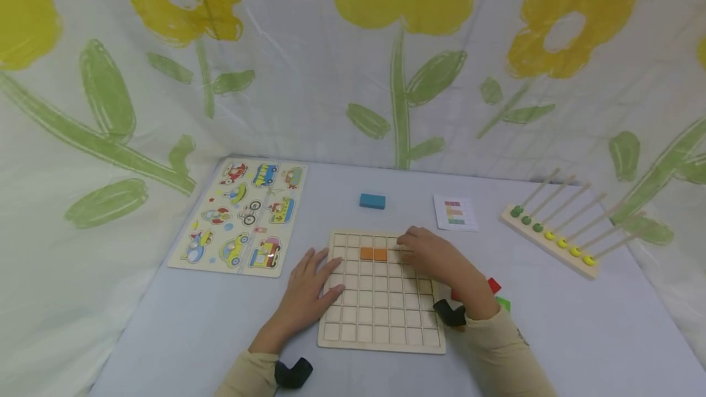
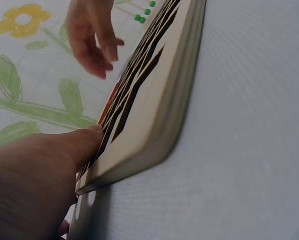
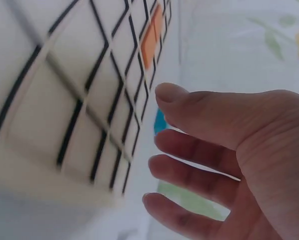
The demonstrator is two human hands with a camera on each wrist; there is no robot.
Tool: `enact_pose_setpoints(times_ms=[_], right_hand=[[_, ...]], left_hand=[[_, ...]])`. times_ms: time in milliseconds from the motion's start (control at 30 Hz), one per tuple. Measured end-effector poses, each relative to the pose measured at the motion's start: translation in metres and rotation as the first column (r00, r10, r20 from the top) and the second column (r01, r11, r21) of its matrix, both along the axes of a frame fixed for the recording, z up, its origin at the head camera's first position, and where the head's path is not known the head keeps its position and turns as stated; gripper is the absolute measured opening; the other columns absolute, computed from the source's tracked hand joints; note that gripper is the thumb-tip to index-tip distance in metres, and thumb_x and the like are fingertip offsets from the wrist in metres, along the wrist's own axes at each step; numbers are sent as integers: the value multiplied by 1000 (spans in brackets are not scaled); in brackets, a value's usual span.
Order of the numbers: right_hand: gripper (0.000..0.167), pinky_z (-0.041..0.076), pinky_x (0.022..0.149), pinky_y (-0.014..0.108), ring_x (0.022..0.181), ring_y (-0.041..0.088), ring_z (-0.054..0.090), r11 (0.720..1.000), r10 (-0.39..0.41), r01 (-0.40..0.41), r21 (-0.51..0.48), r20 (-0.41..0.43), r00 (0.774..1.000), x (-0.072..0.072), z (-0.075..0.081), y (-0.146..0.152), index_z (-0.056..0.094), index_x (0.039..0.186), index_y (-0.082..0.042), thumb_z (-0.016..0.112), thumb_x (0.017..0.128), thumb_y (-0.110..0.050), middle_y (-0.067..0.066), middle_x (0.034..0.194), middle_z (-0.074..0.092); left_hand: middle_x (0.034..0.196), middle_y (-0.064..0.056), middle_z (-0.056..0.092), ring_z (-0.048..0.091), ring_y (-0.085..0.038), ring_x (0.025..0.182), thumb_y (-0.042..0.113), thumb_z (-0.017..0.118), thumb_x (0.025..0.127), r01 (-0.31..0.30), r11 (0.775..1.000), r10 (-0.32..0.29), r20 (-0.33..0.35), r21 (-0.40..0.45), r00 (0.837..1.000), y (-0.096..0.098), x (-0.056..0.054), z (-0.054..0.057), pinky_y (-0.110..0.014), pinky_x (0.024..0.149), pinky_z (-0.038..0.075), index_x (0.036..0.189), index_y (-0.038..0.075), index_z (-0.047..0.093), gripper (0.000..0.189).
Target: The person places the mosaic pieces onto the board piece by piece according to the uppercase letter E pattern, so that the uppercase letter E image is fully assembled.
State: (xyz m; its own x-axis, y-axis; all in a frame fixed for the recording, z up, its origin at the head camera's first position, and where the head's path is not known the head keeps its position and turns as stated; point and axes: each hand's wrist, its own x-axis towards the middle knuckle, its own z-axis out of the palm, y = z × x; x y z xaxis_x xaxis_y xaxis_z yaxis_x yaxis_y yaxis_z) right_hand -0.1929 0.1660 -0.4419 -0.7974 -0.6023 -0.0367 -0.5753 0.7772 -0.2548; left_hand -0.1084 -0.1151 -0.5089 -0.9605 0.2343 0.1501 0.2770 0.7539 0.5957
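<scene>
Orange tiles (image 1: 366,253) sit in the wooden board (image 1: 396,301); head view, left hand (image 1: 306,287) spread at its edge, right hand (image 1: 432,256) over its far corner. Left wrist: thumb on wood, sensible bracing. Right wrist: fingers parted, nothing visibly pinched; squaring to cells matters.

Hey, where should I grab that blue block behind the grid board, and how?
Probably best from above: pinch the blue block mid-length, thumb on its front long side, fingers on the back one. It lies flat, longer left to right than front to back, and sits apart from the grid board, leaving room for fingers.
</scene>
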Motion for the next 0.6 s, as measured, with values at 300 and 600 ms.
enact_pose_setpoints(times_ms=[300, 600], right_hand=[[26, 50, 90, 43, 108, 24, 59, 987, -161, 161, 31, 8, 987, 4, 0, 60, 66, 117, -11, 65, 91, -13, 6, 116, 61], [26, 50, 87, 41, 94, 18, 57, 977, -205, 201, 63, 54, 977, 0, -9, 78, 66, 116, -7, 65, 91, -11, 7, 113, 62]], left_hand=[[153, -9, 32, 14, -33, 146, 41, 60, 92, -15, 1000, 16, 31, -12, 999, 0, 0, 0, -59, 113, 17, 141, 21, 48, 54], [152, -12, 33, 16, -36, 145, 40, 60, 92, 4, 1000, -4, 3, -3, 1000, 1, 1, 1, -61, 112, 18, 140, 18, 49, 54]])
